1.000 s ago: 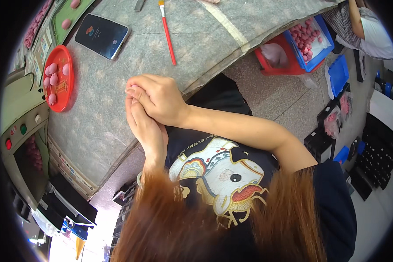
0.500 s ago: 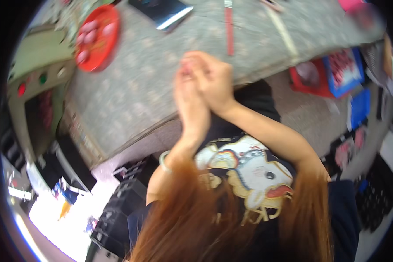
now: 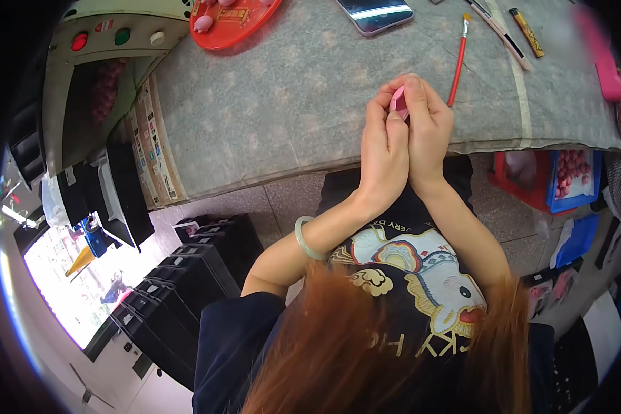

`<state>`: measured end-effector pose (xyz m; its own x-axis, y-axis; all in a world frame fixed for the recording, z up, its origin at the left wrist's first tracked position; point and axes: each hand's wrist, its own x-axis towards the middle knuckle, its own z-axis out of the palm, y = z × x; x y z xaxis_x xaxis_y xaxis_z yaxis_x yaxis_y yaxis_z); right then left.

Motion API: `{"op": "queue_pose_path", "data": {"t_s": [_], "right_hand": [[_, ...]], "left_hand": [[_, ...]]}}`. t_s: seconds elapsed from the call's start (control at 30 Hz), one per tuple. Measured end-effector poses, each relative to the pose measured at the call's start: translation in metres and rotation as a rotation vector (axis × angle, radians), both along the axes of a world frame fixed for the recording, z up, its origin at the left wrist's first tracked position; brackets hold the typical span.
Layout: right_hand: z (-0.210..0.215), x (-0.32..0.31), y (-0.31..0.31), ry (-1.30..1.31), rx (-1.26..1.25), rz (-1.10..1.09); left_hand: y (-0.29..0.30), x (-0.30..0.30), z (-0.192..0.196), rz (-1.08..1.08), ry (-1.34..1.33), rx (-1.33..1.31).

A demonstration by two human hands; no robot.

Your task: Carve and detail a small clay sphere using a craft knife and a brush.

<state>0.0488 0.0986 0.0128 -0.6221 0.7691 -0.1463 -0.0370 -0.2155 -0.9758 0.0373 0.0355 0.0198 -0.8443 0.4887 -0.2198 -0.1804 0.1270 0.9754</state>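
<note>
Both of my hands are together above the near edge of the cloth-covered table. My left hand [image 3: 381,153] and my right hand [image 3: 429,131] press against each other with fingers curled around a small pink piece [image 3: 399,101]. Only part of the piece shows between the fingertips and thumbs; it looks smooth with a darker hollow, and the rest is hidden. A thin red paintbrush [image 3: 458,65] lies on the table just beyond my right hand.
A red plate [image 3: 232,43] with small pink figures lies far left, near a phone [image 3: 379,15]. A machine with coloured buttons [image 3: 127,14] stands left. Far right are a slim stick-like tool [image 3: 507,41], a yellow-black stick [image 3: 527,33] and a pink object [image 3: 606,69]. Blue tray [image 3: 574,201] sits below.
The view has shifted, so the table and my hands appear elsewhere in the picture. My hands have turned from a clasped, overlapping pose to side by side, and the pink piece shows more clearly.
</note>
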Motion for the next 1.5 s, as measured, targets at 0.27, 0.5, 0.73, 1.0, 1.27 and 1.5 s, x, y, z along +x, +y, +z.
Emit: {"op": "queue_pose_path", "data": {"t_s": [0.27, 0.5, 0.73, 1.0, 1.27, 1.5], "right_hand": [[0.008, 0.018, 0.015, 0.115, 0.095, 0.207], [0.036, 0.037, 0.024, 0.243, 0.164, 0.389], [0.042, 0.038, 0.033, 0.114, 0.308, 0.595], [0.063, 0.047, 0.056, 0.128, 0.436, 0.782], [0.059, 0.051, 0.040, 0.126, 0.153, 0.647], [0.043, 0.044, 0.017, 0.253, 0.057, 0.334]], "left_hand": [[-0.009, -0.014, 0.022, -0.024, -0.384, 0.234], [-0.027, -0.029, 0.058, -0.400, -0.576, 0.217], [-0.038, -0.030, 0.057, -0.386, -0.694, 0.241], [-0.034, -0.020, 0.082, -0.389, -0.708, 0.255], [-0.031, -0.008, 0.066, -0.374, -0.581, 0.277], [-0.017, 0.007, 0.066, -0.261, -0.333, 0.287]]}}
